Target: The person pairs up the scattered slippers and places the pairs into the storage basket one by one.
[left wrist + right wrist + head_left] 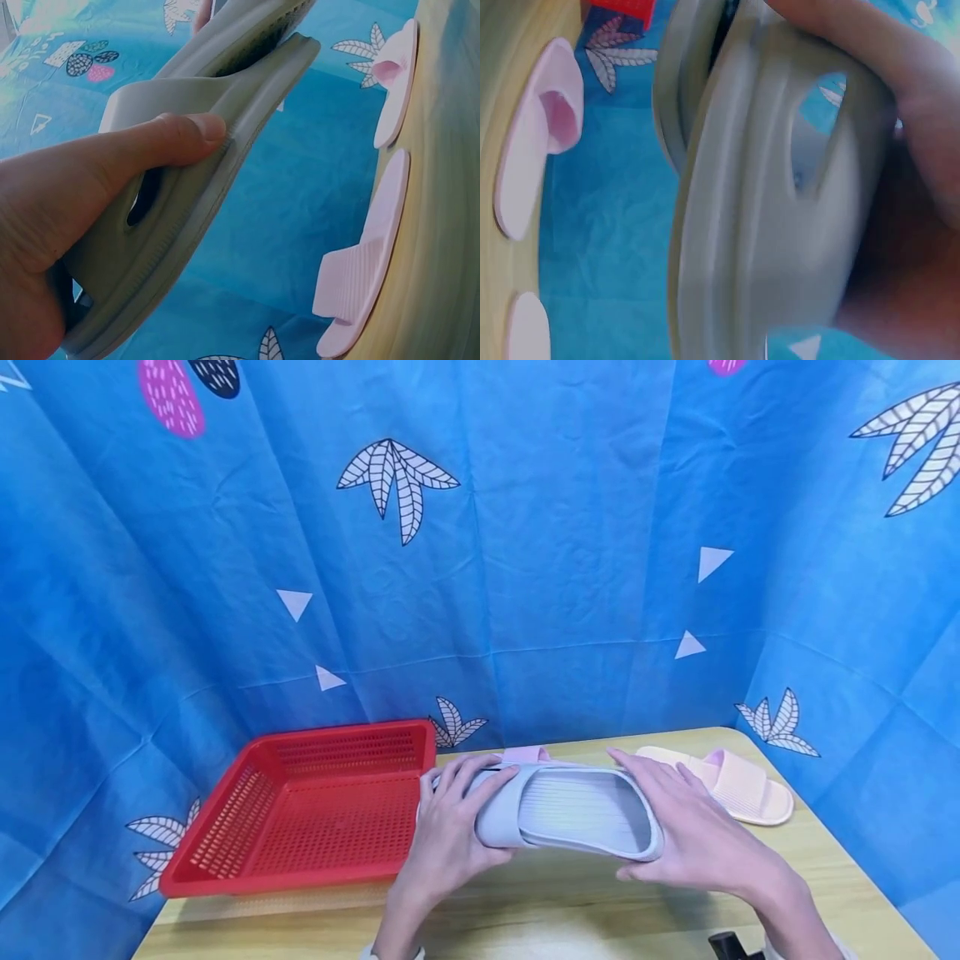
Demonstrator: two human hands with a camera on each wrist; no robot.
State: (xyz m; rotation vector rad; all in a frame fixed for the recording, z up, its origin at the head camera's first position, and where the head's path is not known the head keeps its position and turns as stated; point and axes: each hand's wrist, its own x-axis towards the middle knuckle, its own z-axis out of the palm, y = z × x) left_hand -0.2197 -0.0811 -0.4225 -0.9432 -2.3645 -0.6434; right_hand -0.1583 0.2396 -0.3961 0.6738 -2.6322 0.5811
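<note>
Grey slippers (pixel 555 810), one pair, overlapped, held clear of the table (pixel 570 910) to the right of the red basket (pixel 337 818). Left end gripped by the left hand (pixel 450 827), thumb laid along the side; right end gripped by the right hand (pixel 686 831); both grips closed. One pink slipper (pixel 742 785) placed at the table's right; second pink slipper (pixel 525 754) partly hidden behind the pair. Risks, as judged: no fastening is seen between the two, so one slipper could be dropped if either grip were eased; the overlap could be skewed by uneven pulling; the basket's rim could be knocked if the pair were swung low and leftward.
</note>
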